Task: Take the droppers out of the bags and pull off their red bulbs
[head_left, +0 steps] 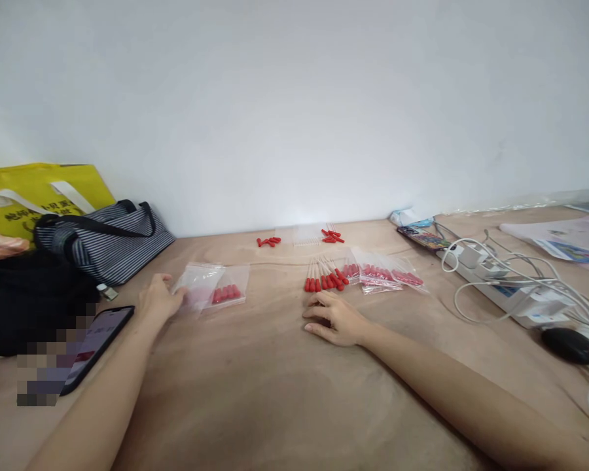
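Note:
My left hand (pixel 156 299) rests at the left edge of some clear zip bags (pixel 199 278), fingers apart; whether a fingertip touches the plastic I cannot tell. One bag there holds several red-bulbed droppers (pixel 226 293). My right hand (pixel 336 319) lies on the table with loosely curved, parted fingers and nothing in them. Just beyond its fingertips, loose droppers with red bulbs and thin pale stems (pixel 325 278) are laid side by side, bulbs toward me. To their right, filled bags of droppers (pixel 380 273) overlap in a pile.
Near the wall lie red bulbs (pixel 269 242), clear tubes (pixel 307 237) and more red-bulbed pieces (pixel 332 235). A phone (pixel 98 347), small bottle (pixel 107 292), striped bag (pixel 112 239) and yellow bag (pixel 44 190) are left. A power strip (pixel 515 297) with tangled cables and a black mouse-like object (pixel 572 345) occupy the right.

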